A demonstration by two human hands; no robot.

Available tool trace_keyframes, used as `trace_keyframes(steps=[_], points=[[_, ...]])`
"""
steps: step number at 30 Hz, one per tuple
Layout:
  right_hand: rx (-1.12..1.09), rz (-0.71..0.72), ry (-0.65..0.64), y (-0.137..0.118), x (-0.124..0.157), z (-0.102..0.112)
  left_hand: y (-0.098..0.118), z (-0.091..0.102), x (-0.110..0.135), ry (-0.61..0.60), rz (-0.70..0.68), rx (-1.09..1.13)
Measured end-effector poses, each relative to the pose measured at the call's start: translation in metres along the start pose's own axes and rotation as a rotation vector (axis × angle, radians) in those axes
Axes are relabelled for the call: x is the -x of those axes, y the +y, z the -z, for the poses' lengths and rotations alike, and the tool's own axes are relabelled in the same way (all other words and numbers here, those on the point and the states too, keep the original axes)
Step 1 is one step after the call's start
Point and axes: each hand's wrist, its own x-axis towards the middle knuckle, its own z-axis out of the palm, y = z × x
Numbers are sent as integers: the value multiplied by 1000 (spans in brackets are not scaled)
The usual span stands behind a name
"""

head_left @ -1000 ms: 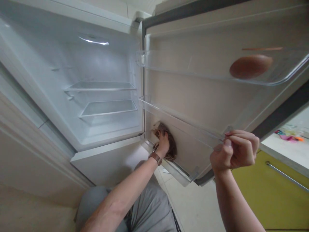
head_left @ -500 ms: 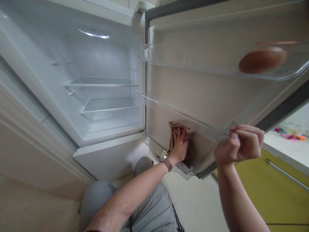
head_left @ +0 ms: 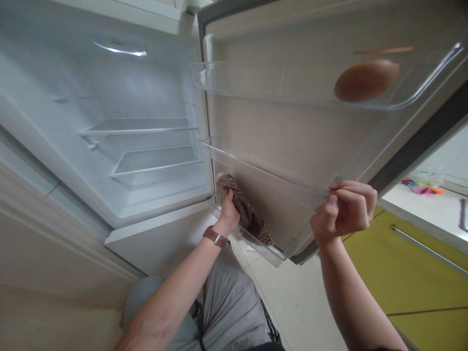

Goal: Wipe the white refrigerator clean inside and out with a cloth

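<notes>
My left hand [head_left: 229, 210] is closed on a brown patterned cloth [head_left: 248, 214] and presses it against the inside of the lowest door bin [head_left: 270, 251] of the open fridge door. A watch sits on that wrist. My right hand [head_left: 345, 209] is curled round the outer corner of the clear middle door shelf [head_left: 263, 173], gripping its rim. A brown egg-shaped thing [head_left: 365, 79] lies in the clear top door shelf [head_left: 292, 97], above and apart from both hands.
The fridge compartment [head_left: 120, 122] stands open on the left with two glass shelves [head_left: 153, 158]. A yellow-green cabinet front with a metal handle [head_left: 420, 248] is at the right, under a white counter [head_left: 435, 204] with small coloured items. My grey-trousered legs are below.
My left hand has swept the cloth back to the left along the lowest door bin, after moving right half a second earlier. My right hand keeps its grip on the middle shelf.
</notes>
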Motion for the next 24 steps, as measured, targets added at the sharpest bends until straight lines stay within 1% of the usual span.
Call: trace_keyframes(steps=[2,4,5,7,8,9,10,12,13,14,15,16,17,18,19,22,24], points=[[-17,16,-7,3,-3,-1,18,3,18,-39,-24,55],[-5,4,-11,3,-6,3,38,8,38,-91,-92,72],[23,1,7,0,-6,6,47,10,48,-106,-129,74],[111,56,35,-14,-2,15,62,12,68,-107,-209,65],[137,95,6,-26,3,20,69,12,78,-95,-246,53],[149,119,-77,-40,10,24,75,11,87,-81,-281,35],[101,128,-224,-55,19,27,81,9,96,-66,-312,10],[-31,-91,-681,-85,40,25,90,5,113,-39,-366,-55],[-77,-178,-869,-97,51,21,94,4,120,-31,-390,-86],[-99,-254,-1023,-106,60,15,98,5,127,-31,-412,-112],[-106,-308,-1142,-112,68,9,101,8,133,-34,-434,-127],[-99,-350,-1219,-115,75,3,103,12,138,-36,-454,-133],[-86,-388,-1263,-116,79,-3,104,19,143,-29,-474,-133],[-75,-421,-1277,-115,81,-7,105,29,148,-8,-492,-132],[-68,-446,-1258,-113,81,-11,105,40,152,29,-509,-139],[-99,-479,-1108,-109,75,-20,99,76,164,204,-534,-228],[-151,-492,-1017,-111,69,-27,93,93,171,267,-513,-289]])
